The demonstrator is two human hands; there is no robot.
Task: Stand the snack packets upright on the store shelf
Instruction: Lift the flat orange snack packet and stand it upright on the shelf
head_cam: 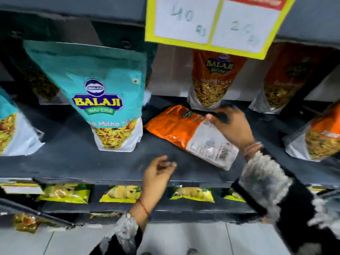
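Landmark: the orange packet lying flat on the dark shelf; every place below is given from it.
Left hand: seen nearest the camera, below and left of the flat packet, apart from it; fingers loosely curled, nothing held.
Right hand: laid on the packet's right side, fingers spread across the upper edge of the white part; contact is seen, but a full grip cannot be confirmed.
Long axis: run from the orange top at upper left to the white bottom at lower right, slanted across the shelf.
Nearer hand: the right, already touching; the left is judged a short reach from the orange end.
Coming move: the orange end is judged to need lifting, so that the white bottom is set down on the shelf.
Teal packet: upright, just left of the flat one.
Standing orange packet: upright, directly behind it.
Farther orange packets: upright, well to its right.
Price sign: hung above and behind.
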